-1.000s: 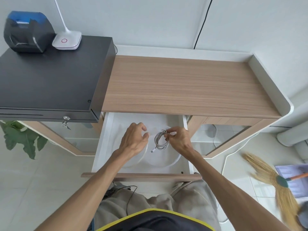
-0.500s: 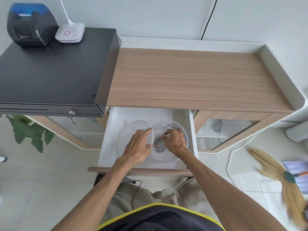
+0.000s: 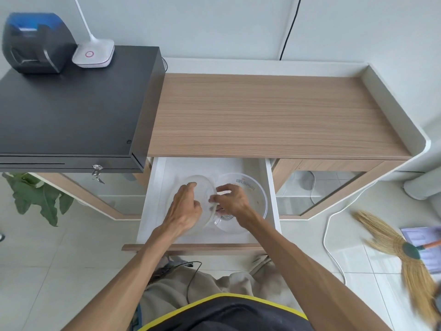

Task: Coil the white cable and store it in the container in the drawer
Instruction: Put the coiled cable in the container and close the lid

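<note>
Hands meet low over an open white drawer [image 3: 152,211] seen from above, pulled out from under a wooden counter [image 3: 274,115]. I describe it from left to right.

On the far left a black cash drawer [image 3: 71,111] sits on the counter.

Next comes my left hand [image 3: 185,209], reaching into the left half of the drawer. Its fingers are curled around a clear round lid [image 3: 202,185], which it holds tilted, with the lid's right edge lying over the left rim of the container.

Just right of it is my right hand [image 3: 232,201], thumb and fingertips drawn together in a pinch, reaching down into the clear round container [image 3: 259,197] that stands in the right half of the drawer. The two hands almost touch.

The white cable [image 3: 224,217] is mostly hidden. Only a pale curl shows through the clear wall, directly under my right palm near the container's bottom. I cannot tell whether my fingers still grip it or have let go. Coiled, it has no long axis to speak of.

My judgement is that the coming move is to lift the right hand clear and slide the lid rightward over the container. The cable lies below my right hand, and the lid sits just left of the opening, so the left hand is the nearer one for closing.
</note>
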